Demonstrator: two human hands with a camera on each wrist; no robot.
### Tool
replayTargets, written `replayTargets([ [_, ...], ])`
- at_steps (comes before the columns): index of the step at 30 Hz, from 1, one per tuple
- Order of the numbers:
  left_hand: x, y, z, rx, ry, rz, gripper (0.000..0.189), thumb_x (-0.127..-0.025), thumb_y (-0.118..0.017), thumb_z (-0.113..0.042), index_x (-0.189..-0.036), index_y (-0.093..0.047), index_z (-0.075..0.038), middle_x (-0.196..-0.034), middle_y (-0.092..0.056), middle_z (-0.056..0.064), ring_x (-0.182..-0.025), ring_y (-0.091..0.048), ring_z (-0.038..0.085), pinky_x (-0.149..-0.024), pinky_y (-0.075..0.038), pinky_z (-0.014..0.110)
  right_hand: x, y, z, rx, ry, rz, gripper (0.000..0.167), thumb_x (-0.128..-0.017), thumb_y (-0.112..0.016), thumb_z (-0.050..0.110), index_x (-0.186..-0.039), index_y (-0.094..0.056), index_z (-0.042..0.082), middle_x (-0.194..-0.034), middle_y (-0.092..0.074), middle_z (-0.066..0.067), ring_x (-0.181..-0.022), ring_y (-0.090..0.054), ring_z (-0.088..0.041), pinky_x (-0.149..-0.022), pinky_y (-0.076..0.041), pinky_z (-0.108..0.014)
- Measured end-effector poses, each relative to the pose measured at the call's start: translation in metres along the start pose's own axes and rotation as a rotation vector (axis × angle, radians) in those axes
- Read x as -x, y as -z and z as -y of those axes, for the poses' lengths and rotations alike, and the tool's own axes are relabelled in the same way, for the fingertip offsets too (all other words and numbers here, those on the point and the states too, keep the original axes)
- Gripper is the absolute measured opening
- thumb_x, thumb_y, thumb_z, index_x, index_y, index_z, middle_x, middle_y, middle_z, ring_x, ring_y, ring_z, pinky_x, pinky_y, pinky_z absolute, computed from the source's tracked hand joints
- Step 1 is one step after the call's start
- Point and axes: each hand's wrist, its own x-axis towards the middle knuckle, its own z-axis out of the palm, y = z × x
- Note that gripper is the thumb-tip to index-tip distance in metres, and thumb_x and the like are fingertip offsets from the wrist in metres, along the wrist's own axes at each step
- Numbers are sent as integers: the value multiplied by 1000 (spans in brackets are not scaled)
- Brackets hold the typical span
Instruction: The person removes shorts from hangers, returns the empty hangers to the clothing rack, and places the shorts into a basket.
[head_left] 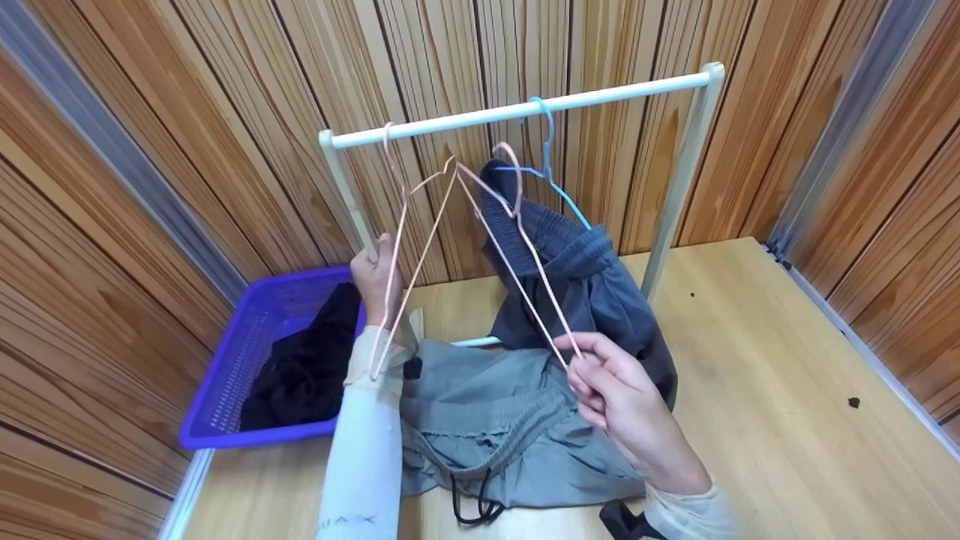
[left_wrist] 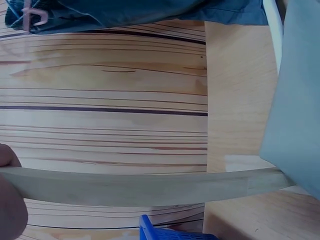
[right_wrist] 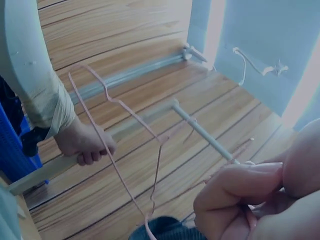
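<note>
My left hand (head_left: 373,285) grips the left post of a clothes rack (head_left: 345,195); in the right wrist view its fingers (right_wrist: 90,157) wrap round that post. With my right hand (head_left: 619,390) I pinch the lower right end of a pink hanger (head_left: 535,251), whose hook stands below the rail. A second pink hanger (head_left: 396,255) hangs by its hook on the rail, and the two overlap near their inner ends in the head view. Dark blue shorts (head_left: 626,300) hang from a blue hanger (head_left: 568,198) behind my right hand. Grey-green shorts (head_left: 465,375) lie below, waistband towards me.
A purple-blue basket (head_left: 206,397) with black cloth (head_left: 300,375) inside stands on the left. Wood-patterned walls (head_left: 187,135) enclose the table (head_left: 765,450) at the back and sides. A small dark scrap (head_left: 853,403) lies on the right.
</note>
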Motion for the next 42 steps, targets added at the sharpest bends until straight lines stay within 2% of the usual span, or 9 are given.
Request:
replayTargets([
  [4,-3,0,3,-33,-18,-11,57,-101,-64,-11,-54,-34,-23,-49,-29,-17,-49,-26,0,-53,-22,20,-6,-13,10,-3,21,7,30,-112,-39,8,-139,-46,-3,-76,-42,3,-57,-34,-6,-48,-32,-15],
  [9,-6,0,5,-52,-36,9,56,-102,-64,-12,-55,-35,-23,-49,-30,-18,-48,-27,0,-51,-22,20,-16,-32,25,68,67,67,34,-113,-38,10,-144,-42,-5,-75,-45,3,-52,-41,-7,-45,-38,-18],
  [13,-4,1,5,-71,-28,16,55,-102,-63,-12,-56,-36,-23,-50,-29,-16,-49,-26,2,-52,-23,21,-22,-45,38,126,84,111,35,-113,-35,11,-146,-41,-1,-74,-47,2,-52,-44,-8,-45,-43,-21],
  [19,-3,-1,6,-62,-17,27,54,-103,-62,-13,-56,-37,-23,-49,-30,-16,-46,-26,1,-48,-22,19,-27,-56,49,129,71,103,34,-113,-34,13,-146,-41,6,-71,-47,3,-49,-43,-11,-44,-41,-24],
  [23,-4,-2,5,-42,-13,17,55,-103,-62,-13,-55,-36,-23,-49,-30,-16,-46,-26,0,-49,-23,20,-31,-62,54,127,74,111,34,-114,-34,15,-145,-42,6,-69,-46,4,-49,-42,-11,-43,-40,-25],
  [34,-7,-2,2,-26,-29,8,57,-103,-63,-13,-55,-33,-23,-49,-27,-17,-47,-23,0,-50,-20,20,-45,-78,46,95,94,139,34,-113,-36,15,-144,-43,4,-67,-45,4,-49,-41,-11,-41,-38,-25],
  [42,-5,-3,6,-34,-40,-3,59,-102,-63,-10,-55,-30,-22,-49,-24,-16,-47,-19,0,-50,-17,20,-53,-85,28,113,56,149,34,-112,-37,14,-143,-45,2,-67,-46,4,-53,-40,-11,-45,-37,-24],
])
